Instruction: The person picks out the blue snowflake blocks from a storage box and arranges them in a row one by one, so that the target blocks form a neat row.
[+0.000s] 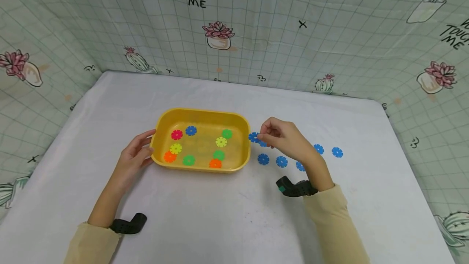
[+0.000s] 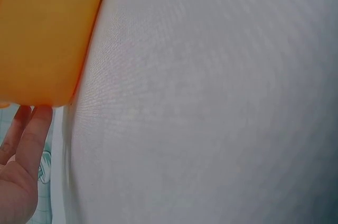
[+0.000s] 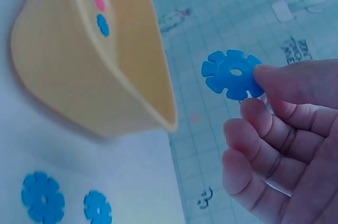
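Observation:
In the head view my right hand [image 1: 283, 135] is just right of the yellow basket [image 1: 201, 169]. Its thumb and forefinger pinch a blue flower-shaped plastic disc [image 3: 231, 74], raised above the table in the right wrist view. My left hand [image 1: 133, 154] touches the outside of the basket's left end; in the left wrist view its fingers [image 2: 34, 139] reach fairly straight to the wall. Inside the basket lie several loose discs: a pink disc [image 1: 176, 135], a blue one, and several green, yellow and orange ones.
More blue discs [image 1: 281, 161] lie on the white table [image 1: 220, 215] right of the basket, some partly hidden by my right hand and forearm. Behind the table hangs a checked cloth [image 1: 264, 44] with cactus drawings. Black bands [image 1: 128, 224] sit on both wrists.

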{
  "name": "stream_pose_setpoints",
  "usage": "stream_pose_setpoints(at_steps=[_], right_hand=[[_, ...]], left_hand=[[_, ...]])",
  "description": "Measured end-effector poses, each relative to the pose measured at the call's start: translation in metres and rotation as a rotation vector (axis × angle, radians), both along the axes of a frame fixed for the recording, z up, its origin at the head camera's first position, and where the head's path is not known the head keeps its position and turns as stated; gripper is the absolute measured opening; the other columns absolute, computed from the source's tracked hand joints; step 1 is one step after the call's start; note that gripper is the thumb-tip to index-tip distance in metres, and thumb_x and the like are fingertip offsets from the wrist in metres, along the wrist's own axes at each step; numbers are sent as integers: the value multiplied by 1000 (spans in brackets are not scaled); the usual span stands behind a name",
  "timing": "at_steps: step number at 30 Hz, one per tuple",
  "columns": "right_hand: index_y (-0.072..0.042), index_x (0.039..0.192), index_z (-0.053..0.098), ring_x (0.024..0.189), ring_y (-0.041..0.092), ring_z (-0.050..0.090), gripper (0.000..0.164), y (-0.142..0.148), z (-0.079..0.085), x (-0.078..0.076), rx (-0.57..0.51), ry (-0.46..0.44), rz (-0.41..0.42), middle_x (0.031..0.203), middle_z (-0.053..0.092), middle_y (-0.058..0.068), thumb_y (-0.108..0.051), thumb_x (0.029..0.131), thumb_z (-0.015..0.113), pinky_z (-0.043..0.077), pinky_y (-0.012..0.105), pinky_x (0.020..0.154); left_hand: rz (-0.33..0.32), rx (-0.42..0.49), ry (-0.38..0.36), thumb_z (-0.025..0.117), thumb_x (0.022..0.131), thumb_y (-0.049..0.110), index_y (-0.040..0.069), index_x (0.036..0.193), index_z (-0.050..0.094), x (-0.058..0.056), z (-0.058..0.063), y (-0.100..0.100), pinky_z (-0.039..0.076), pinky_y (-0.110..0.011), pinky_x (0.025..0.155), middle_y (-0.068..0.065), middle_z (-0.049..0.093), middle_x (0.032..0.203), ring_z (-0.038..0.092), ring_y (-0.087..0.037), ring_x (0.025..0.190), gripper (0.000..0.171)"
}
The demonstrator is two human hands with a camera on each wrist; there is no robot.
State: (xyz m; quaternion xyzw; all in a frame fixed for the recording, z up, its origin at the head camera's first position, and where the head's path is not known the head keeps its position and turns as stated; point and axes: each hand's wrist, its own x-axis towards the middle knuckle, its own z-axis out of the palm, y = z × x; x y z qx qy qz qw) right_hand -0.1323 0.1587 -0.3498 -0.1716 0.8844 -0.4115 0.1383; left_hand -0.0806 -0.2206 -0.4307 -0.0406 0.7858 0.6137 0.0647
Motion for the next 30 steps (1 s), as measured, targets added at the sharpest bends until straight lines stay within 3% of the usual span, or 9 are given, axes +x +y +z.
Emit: stream_pose_setpoints(at_steps=[8,14,19,25,30], right_hand=[[-3,95,55,69,25,58,17,38,-13,18,-52,26,-116,78,58,12,-18,91,59,51,25,63],[-3,97,55,70,27,59,20,66,-24,31,-50,-12,-228,78,61,9,-21,92,57,52,30,66],[-1,98,53,69,20,60,25,87,-34,41,-49,-42,-325,80,62,12,-24,92,56,51,29,67],[1,98,52,70,23,62,30,109,-47,50,-52,-57,-414,81,62,10,-28,92,57,53,28,67],[-6,99,53,69,18,60,57,146,-93,47,-70,-66,-489,79,62,9,-61,81,57,53,25,65]], left_hand=[[-4,11,7,42,98,21,17,144,34,-1,-1,0,49,-11,79,-10,42,133,51,2,102,47],[9,0,-4,42,97,22,18,144,35,-1,0,0,48,-10,79,-10,42,133,51,2,102,47],[17,-5,-11,43,97,22,18,143,35,-1,0,1,48,-10,79,-10,42,133,51,2,102,47],[20,-6,-12,43,97,22,18,143,35,-1,0,1,48,-10,79,-9,42,134,50,2,102,47],[18,-8,-12,43,97,22,18,144,34,-1,0,1,48,-10,79,-11,42,135,50,2,103,47]])
